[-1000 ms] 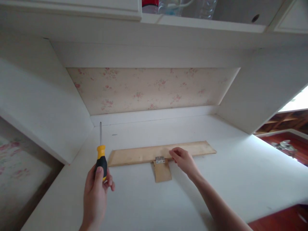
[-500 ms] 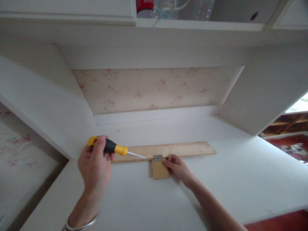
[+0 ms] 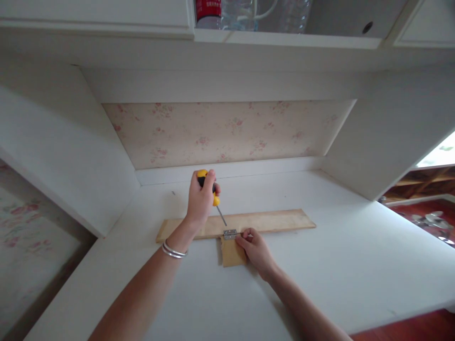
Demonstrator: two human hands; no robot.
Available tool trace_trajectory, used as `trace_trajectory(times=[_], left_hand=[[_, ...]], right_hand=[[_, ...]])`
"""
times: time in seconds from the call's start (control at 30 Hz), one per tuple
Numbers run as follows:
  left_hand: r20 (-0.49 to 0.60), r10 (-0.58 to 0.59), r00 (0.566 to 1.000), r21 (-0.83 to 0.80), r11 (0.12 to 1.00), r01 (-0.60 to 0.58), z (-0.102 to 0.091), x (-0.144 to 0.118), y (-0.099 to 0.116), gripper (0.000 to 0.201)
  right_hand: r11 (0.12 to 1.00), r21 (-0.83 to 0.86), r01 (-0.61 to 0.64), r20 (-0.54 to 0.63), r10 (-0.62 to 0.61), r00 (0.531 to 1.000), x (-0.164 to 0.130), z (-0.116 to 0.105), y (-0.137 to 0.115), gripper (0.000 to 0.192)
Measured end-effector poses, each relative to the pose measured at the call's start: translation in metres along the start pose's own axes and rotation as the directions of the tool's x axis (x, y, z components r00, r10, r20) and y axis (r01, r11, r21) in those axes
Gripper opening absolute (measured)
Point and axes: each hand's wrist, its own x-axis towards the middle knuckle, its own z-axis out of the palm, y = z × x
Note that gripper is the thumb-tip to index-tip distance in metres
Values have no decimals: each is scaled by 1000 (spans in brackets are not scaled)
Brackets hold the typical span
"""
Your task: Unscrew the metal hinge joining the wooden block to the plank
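On the white desk [image 3: 320, 265], under the cupboard, the left hand [image 3: 201, 199] is clenched around the yellow-and-black handle of a screwdriver [image 3: 213, 196]. The shaft slants down and to the right, and its tip meets the small metal hinge [image 3: 230, 233]. A pair of silver bangles [image 3: 173, 250] sits on the left wrist.

The right hand [image 3: 255, 248] lies just right of the hinge, its fingertips [image 3: 242, 236] pinched at the hinge's right end and resting on the small block [image 3: 231, 253]. Whether it grips the hinge or only presses on it cannot be told.

The hinge joins two pieces of pale wood: a long plank [image 3: 277, 220] lying flat across the desk, and the small block butted against the plank's near edge, pointing toward the person. The plank runs left to right, well clear of the back wall.

Behind the desk is a panel of faded floral wallpaper [image 3: 227, 132], with white cabinet sides at left and right. On the shelf above stand a red-labelled container [image 3: 208, 8] and clear bottles [image 3: 295, 12]. At far right a red floor [image 3: 419, 210] shows.
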Motion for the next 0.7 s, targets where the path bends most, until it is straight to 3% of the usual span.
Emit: trace_trajectory(times=[0.27,0.7], left_hand=[[73,15,997,7,1000,-16,0,-4,-16,27],[87,10,996,-2,1000,-10,8,-18,-23,23]], right_hand=[[994,93,-56,25,54,998,0,0,-2,34],[1000,-1,13,17,-13,1000,6,-3,6,27]])
